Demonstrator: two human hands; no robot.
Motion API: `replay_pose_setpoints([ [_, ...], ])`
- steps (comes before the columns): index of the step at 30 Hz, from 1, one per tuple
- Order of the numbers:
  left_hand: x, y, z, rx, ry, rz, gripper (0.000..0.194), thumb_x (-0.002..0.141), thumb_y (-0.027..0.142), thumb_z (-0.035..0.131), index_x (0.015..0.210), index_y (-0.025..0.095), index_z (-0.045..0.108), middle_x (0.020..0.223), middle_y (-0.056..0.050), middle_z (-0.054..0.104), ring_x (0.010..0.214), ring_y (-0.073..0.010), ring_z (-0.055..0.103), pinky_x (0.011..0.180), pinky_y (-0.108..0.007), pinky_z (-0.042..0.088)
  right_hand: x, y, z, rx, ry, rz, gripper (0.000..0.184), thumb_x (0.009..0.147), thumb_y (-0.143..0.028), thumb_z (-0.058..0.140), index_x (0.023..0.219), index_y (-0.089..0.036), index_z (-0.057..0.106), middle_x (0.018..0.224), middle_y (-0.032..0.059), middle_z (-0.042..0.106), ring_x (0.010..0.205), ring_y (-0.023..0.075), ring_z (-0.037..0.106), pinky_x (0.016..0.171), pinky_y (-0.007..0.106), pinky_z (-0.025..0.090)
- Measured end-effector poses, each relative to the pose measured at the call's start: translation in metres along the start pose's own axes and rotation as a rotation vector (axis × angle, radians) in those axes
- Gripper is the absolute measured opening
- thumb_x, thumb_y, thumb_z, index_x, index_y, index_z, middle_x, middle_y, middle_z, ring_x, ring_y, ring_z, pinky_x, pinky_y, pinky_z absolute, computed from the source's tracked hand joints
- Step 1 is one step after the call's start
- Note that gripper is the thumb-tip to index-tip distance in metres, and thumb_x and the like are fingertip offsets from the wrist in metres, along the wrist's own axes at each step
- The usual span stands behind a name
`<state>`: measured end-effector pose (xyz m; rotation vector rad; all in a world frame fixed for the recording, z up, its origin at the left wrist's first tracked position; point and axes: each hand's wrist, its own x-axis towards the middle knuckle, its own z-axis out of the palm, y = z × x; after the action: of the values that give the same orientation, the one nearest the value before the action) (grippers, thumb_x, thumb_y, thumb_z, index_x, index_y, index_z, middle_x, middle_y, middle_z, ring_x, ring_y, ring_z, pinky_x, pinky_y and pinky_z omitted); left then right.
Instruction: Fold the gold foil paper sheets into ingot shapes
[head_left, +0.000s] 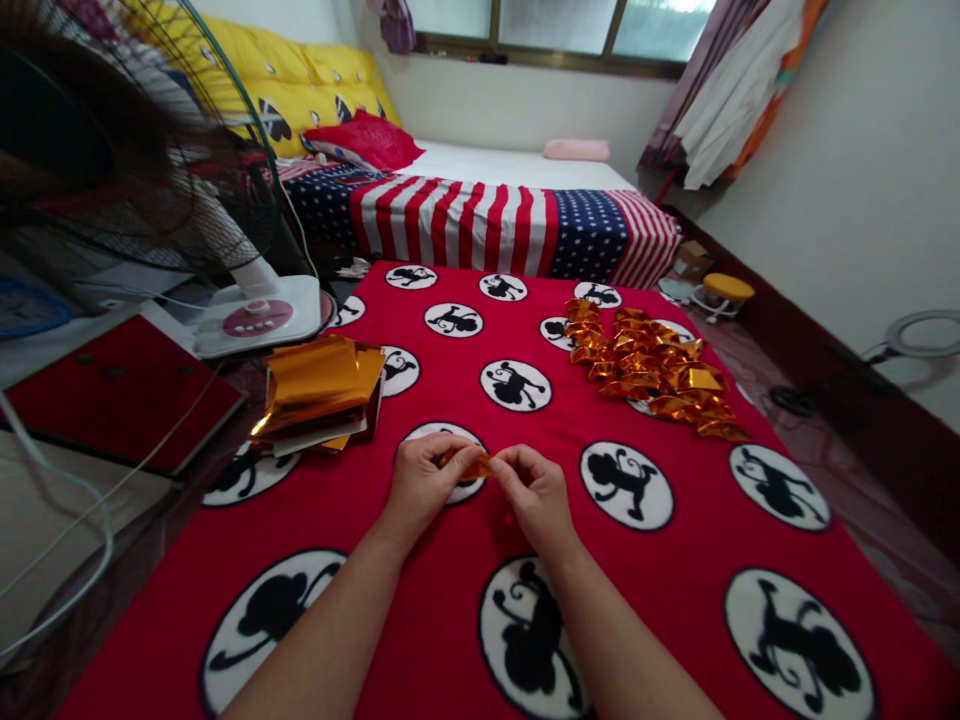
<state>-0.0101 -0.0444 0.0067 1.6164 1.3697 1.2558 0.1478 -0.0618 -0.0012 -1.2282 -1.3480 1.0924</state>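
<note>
Between my two hands is a small piece of gold foil paper point(474, 466), mostly covered by my fingers. My left hand point(431, 478) is closed around its left side. The right end is pinched by the thumb and fingers of my right hand point(536, 495). Both hands are just above the red cloth point(555, 415) with its round monkey prints. To the left lies a stack of flat gold foil sheets point(322, 385), its edges uneven. Folded gold foil pieces point(645, 365) sit in rows at the far right of the cloth.
A fan point(259, 310) stands at the left beside a dark red panel point(112, 385), with pale cables hanging near it. Beyond the cloth is a bed with a stars-and-stripes cover point(465, 220). On the right floor are a yellow stool point(727, 288) and a cardboard box point(691, 260).
</note>
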Motion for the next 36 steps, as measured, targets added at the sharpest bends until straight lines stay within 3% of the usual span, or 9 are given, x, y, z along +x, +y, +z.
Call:
replay_pose_setpoints([
  [5,0.000,-0.003,0.001,-0.045,0.011,-0.052,0.018,0.079,0.031,0.067,0.072,0.016,0.074,0.066,-0.002,0.072,0.059,-0.0125,0.064,0.056,-0.019,0.047,0.000,0.002,-0.001,-0.064,0.000,-0.055,0.031,0.085,-0.036,0.058,0.061,-0.017,0.054,0.051,-0.0055,0.041,0.049,0.0078,0.037,0.047,0.021,0.028],
  [14,0.001,-0.003,0.001,-0.072,-0.001,-0.062,0.016,0.076,0.029,0.068,0.069,0.015,0.073,0.063,-0.002,0.070,0.058,-0.0126,0.062,0.055,-0.019,0.047,0.000,0.007,-0.001,-0.026,-0.040,0.009,0.032,0.088,-0.039,0.055,0.064,-0.018,0.053,0.050,-0.0059,0.042,0.045,0.0073,0.037,0.044,0.021,0.027],
  [19,-0.003,0.000,0.007,-0.072,0.035,-0.061,0.018,0.079,0.031,0.067,0.072,0.015,0.072,0.067,-0.002,0.070,0.061,-0.0125,0.062,0.057,-0.020,0.047,0.001,0.003,0.007,0.008,-0.069,0.044,0.024,0.078,-0.038,0.068,0.071,-0.018,0.057,0.054,-0.0055,0.049,0.048,0.0079,0.043,0.045,0.020,0.030],
  [22,-0.005,0.002,0.012,-0.060,0.078,-0.032,0.018,0.080,0.031,0.066,0.072,0.016,0.072,0.068,-0.002,0.070,0.061,-0.0122,0.060,0.059,-0.020,0.046,-0.001,0.001,0.012,0.036,-0.015,0.063,0.025,0.073,-0.037,0.073,0.067,-0.017,0.058,0.054,-0.0047,0.051,0.047,0.0081,0.044,0.044,0.020,0.031],
  [26,-0.004,0.002,0.009,-0.067,0.140,-0.034,0.018,0.079,0.032,0.067,0.072,0.016,0.071,0.068,-0.002,0.070,0.062,-0.0131,0.061,0.060,-0.021,0.047,0.000,0.003,0.002,0.217,0.017,0.158,0.033,0.080,-0.043,0.065,0.062,-0.016,0.058,0.049,-0.0031,0.054,0.039,0.0077,0.042,0.038,0.020,0.029],
  [30,-0.001,-0.006,0.001,-0.094,0.219,-0.130,0.020,0.080,0.034,0.066,0.077,0.015,0.072,0.072,-0.003,0.071,0.066,-0.0142,0.064,0.063,-0.021,0.049,0.004,0.006,-0.010,0.349,0.243,0.156,0.033,0.081,-0.043,0.064,0.063,-0.017,0.056,0.051,-0.0036,0.054,0.040,0.0063,0.041,0.038,0.018,0.028],
  [34,0.000,-0.015,0.003,-0.165,0.080,-0.157,0.024,0.078,0.038,0.067,0.075,0.014,0.072,0.073,-0.004,0.071,0.069,-0.0143,0.064,0.063,-0.021,0.050,0.003,0.001,-0.002,0.270,0.047,0.089,0.023,0.080,-0.040,0.066,0.078,-0.018,0.059,0.063,-0.0029,0.058,0.049,0.0075,0.048,0.047,0.019,0.038],
  [36,0.001,-0.018,0.006,-0.210,0.009,-0.190,0.027,0.077,0.040,0.068,0.080,0.013,0.071,0.071,-0.003,0.069,0.061,-0.0127,0.062,0.055,-0.020,0.048,0.002,-0.002,0.005,0.243,0.024,0.078,0.022,0.077,-0.035,0.070,0.084,-0.019,0.056,0.063,-0.0046,0.057,0.049,0.0083,0.049,0.047,0.019,0.038],
])
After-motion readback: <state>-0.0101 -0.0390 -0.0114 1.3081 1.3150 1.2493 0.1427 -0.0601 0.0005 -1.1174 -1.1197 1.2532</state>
